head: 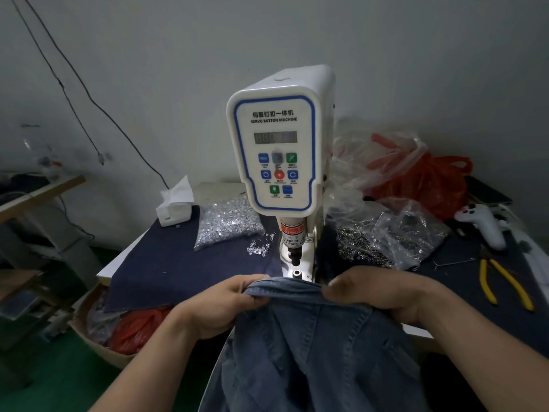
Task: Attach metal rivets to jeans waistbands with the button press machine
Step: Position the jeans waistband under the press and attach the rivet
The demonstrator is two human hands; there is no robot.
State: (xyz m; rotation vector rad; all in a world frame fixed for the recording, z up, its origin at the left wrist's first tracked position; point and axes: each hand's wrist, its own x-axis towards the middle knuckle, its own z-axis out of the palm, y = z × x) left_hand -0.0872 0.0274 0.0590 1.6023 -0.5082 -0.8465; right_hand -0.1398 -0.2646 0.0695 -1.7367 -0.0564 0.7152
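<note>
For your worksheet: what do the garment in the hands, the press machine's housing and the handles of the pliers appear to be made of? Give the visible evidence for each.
Garment: blue denim, matte, with a woven look and stitched seams; both hands grip its waistband.
Machine housing: probably moulded plastic or painted metal; smooth, glossy white with rounded corners.
Pliers handles: likely a rubber or plastic coating; uniform yellow over the grips.

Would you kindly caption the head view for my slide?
Both hands, left hand and right hand, grip a jeans waistband before the button machine.

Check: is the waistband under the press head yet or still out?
Out. The waistband sits just short of the press head, gripped by left hand and right hand.
</note>
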